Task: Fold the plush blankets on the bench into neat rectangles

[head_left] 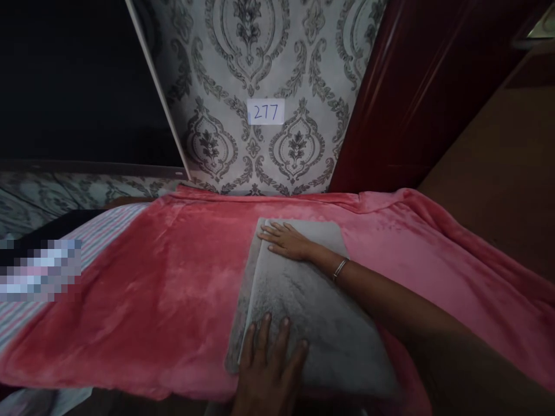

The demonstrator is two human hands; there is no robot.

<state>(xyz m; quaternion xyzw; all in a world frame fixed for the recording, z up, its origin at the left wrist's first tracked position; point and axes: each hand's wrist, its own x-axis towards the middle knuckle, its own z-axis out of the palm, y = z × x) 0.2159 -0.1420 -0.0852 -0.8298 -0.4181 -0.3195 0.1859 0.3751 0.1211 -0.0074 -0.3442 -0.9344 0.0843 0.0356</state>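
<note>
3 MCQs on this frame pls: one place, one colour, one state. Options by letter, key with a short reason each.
1. Where does the grey towel lie?
A. on the pink blanket
B. on the floor
C. on a chair

2. What colour is the door right of the wallpaper?
A. white
B. dark red
C. green

3. How are the hands on the towel?
A. both fists closed
B. both flat, fingers spread
C. both lifted off it

Key: 1 A, the towel rests on the blanket. 2 B, the glossy panel is dark red. 3 B, the right hand presses the far end and the left hand the near edge, palms down.
</note>
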